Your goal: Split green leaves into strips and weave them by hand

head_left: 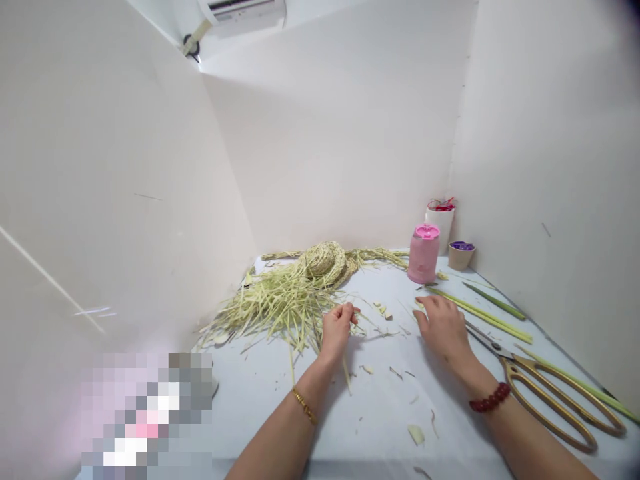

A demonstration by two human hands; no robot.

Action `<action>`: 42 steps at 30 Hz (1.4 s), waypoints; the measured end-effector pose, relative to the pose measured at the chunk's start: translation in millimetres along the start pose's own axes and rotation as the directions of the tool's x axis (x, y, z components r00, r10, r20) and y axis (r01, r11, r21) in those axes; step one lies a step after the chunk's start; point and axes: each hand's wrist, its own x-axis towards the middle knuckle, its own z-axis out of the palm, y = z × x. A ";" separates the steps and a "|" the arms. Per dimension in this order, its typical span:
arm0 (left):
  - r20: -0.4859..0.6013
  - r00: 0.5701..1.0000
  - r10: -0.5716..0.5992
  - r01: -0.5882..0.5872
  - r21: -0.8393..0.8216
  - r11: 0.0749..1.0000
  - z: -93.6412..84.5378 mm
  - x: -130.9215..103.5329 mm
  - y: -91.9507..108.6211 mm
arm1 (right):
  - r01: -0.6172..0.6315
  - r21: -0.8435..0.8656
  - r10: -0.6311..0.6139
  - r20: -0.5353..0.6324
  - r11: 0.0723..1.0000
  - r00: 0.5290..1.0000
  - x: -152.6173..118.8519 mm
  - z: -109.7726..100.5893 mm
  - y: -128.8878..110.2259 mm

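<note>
My left hand point(339, 327) is closed, its fingers curled in beside the right edge of a loose heap of pale green straw strips point(277, 303). A few thin strips show around and below this hand, but whether they are gripped I cannot make out. To the right, my right hand point(443, 328) hovers low over the table, thumb and fingers apart, with small plant scraps near the fingertips. Large gold-handled scissors point(537, 380) lie just right of it. Behind the heap sits a coiled, woven straw piece point(324, 263).
A pink bottle point(423, 257), a white cup point(440, 223) with red strands and a small tan cup point(461, 257) with purple contents stand at the back right. Green stalks point(493, 319) lie along the right side. Cut scraps point(416, 435) dot the table; walls enclose it.
</note>
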 end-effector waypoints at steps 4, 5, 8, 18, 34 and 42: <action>0.162 0.987 0.002 -0.016 0.082 0.997 9.3 -10.5 1.0 | 0.074 0.458 -0.120 0.072 0.886 0.990 -12.7 -1.8 -30.8; 0.193 0.981 0.010 -0.028 0.093 0.995 11.5 -13.2 2.4 | 0.017 0.531 -0.112 0.147 0.847 0.983 -16.3 -1.4 -38.7; 0.230 0.973 0.029 -0.052 0.093 0.994 15.7 -19.4 9.6 | -0.180 0.612 -0.052 0.342 0.770 0.938 -23.5 -0.7 -53.6; 0.313 0.950 0.025 -0.042 0.047 0.998 16.1 -24.1 13.5 | -0.195 0.635 -0.027 0.323 0.747 0.946 -24.2 0.8 -52.3; 0.347 0.922 -0.170 0.226 -0.128 0.966 15.9 -23.6 10.5 | 0.164 0.486 -0.198 0.019 0.859 0.980 -28.9 4.2 -55.3; 0.307 0.949 0.065 -0.069 0.003 0.998 16.0 -26.4 19.1 | -0.038 0.630 -0.014 0.078 0.775 0.997 -22.1 -11.8 -52.6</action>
